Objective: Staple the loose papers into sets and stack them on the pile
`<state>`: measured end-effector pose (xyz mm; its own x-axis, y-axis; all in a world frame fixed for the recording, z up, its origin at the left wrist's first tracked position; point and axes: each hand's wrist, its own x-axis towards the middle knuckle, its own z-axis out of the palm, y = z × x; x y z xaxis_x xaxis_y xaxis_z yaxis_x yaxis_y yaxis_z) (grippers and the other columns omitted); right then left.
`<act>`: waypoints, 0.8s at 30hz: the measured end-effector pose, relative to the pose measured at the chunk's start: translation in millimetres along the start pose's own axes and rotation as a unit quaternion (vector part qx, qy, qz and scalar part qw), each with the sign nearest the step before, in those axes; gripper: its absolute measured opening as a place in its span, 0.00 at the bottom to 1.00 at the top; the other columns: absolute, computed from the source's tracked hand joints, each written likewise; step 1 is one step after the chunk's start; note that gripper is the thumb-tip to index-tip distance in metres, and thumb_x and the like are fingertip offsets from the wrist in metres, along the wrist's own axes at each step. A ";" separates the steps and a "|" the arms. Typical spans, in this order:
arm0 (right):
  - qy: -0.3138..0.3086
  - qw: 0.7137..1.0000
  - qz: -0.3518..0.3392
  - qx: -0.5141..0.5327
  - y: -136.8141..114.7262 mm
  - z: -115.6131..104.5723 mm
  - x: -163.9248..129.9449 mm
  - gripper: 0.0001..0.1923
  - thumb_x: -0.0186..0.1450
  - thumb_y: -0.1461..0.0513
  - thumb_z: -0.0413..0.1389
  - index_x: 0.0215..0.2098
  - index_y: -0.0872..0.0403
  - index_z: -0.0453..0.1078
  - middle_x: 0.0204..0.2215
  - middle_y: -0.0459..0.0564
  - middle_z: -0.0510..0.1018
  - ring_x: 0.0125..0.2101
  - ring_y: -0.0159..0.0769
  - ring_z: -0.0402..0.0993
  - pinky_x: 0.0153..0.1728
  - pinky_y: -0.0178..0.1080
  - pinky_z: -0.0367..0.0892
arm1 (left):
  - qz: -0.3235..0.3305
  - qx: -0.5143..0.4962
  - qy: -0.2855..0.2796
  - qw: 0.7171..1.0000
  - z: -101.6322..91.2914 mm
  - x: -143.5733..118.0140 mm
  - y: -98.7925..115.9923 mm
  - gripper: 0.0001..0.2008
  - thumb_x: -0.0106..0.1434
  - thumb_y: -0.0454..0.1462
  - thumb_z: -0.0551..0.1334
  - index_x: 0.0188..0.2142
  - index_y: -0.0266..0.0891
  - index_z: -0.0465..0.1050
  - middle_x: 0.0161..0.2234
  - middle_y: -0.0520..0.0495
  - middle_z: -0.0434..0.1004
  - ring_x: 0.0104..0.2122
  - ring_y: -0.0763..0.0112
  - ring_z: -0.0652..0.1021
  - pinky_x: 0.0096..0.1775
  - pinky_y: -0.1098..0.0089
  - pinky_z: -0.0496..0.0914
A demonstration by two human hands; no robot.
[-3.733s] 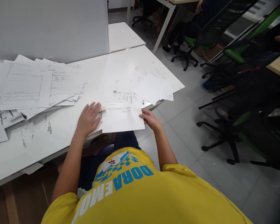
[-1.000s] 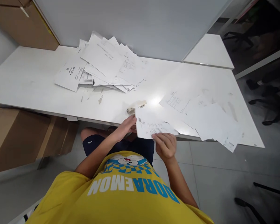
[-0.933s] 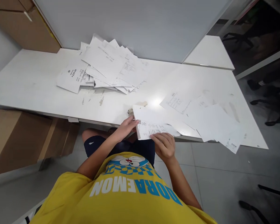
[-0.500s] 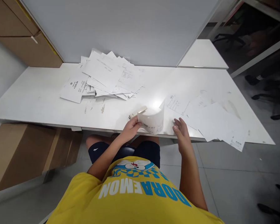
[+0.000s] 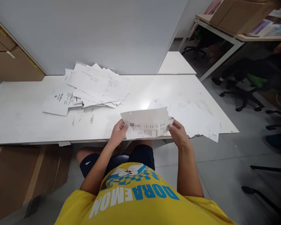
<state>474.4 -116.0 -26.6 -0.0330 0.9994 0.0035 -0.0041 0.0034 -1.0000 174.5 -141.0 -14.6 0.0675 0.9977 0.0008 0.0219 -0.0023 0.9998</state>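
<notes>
A printed sheet of paper (image 5: 146, 123) is stretched between my hands above the table's front edge, its print and a square code along the lower half. My left hand (image 5: 118, 132) pinches its left edge between thumb and fingers. At the right edge, where the paper looks uneven, my right hand (image 5: 178, 132) is closed on it. Behind and to the left lies a messy pile of printed papers (image 5: 91, 81). More loose sheets (image 5: 192, 117) overlap on the table to the right of the held one.
The white table (image 5: 18, 125) runs along a grey partition (image 5: 91, 34). Cardboard boxes stand at the back left (image 5: 16, 64) and below the table on the left (image 5: 16, 172). Office chairs (image 5: 250, 90) and a person's legs (image 5: 234, 70) are to the right.
My right hand, open and apart before, has taken hold of the paper's right edge. The curled sheet is now spread wide. The view has turned to the right.
</notes>
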 end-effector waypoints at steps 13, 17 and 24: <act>0.095 0.985 0.134 -0.052 9.1 -24.3 7.9 0.24 0.45 0.46 0.69 0.33 0.53 0.76 0.30 0.50 0.82 0.34 0.46 0.76 0.34 0.42 0.69 | 0.201 0.516 0.056 0.831 23.6 28.2 -0.6 0.22 0.70 0.36 0.51 0.62 0.36 0.65 0.62 0.34 0.68 0.67 0.47 0.62 0.63 0.48 0.61; 0.097 0.978 0.162 -0.087 13.6 -21.0 7.2 0.22 0.44 0.48 0.67 0.31 0.53 0.75 0.27 0.48 0.81 0.33 0.45 0.75 0.34 0.41 0.68 | 0.202 0.556 0.019 0.806 13.8 45.1 -17.4 0.21 0.69 0.31 0.49 0.58 0.38 0.68 0.52 0.36 0.76 0.63 0.49 0.67 0.63 0.48 0.61; 0.083 0.977 0.173 -0.091 20.7 -16.5 -2.4 0.23 0.48 0.49 0.66 0.37 0.53 0.79 0.34 0.50 0.84 0.37 0.48 0.78 0.35 0.42 0.71 | 0.289 0.532 -0.052 0.794 -15.4 56.0 -24.7 0.23 0.65 0.24 0.49 0.53 0.43 0.72 0.49 0.44 0.79 0.64 0.58 0.68 0.66 0.50 0.59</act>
<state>491.0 -117.8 -47.3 0.1612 0.9332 -0.3211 0.1577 -0.3455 -0.9251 162.4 -84.1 -38.9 0.4541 0.7983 0.3958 0.7839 -0.5690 0.2484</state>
